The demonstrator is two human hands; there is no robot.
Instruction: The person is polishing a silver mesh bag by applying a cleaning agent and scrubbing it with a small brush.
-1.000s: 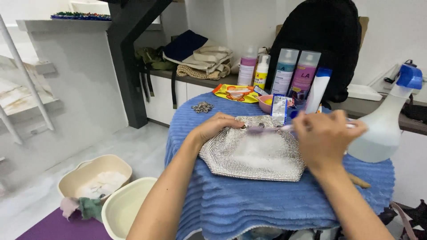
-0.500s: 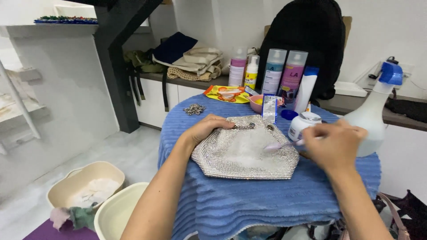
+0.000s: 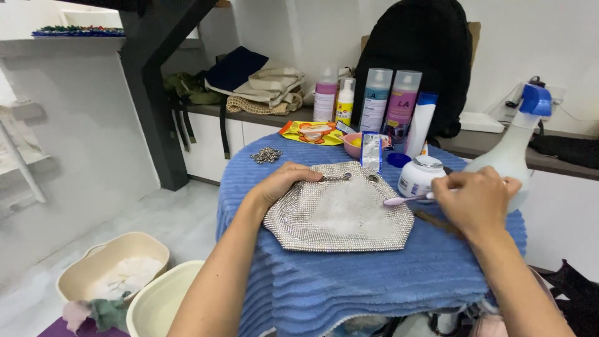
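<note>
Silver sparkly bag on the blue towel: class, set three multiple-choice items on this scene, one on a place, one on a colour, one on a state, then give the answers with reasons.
1. Where does the left hand rest?
A. on the silver bag's upper left edge
B. on the spray bottle
C. in a basin

2. What colour is the spray bottle's trigger head?
A. red
B. blue
C. green

3. The small white jar is:
A. tipped over
B. upright beside the bag
C. held in the left hand

Answers: 1 A, its fingers lie on the bag's edge; 2 B, the head shows blue; 3 B, it stands on the blue towel, near the right hand holding a small brush.
</note>
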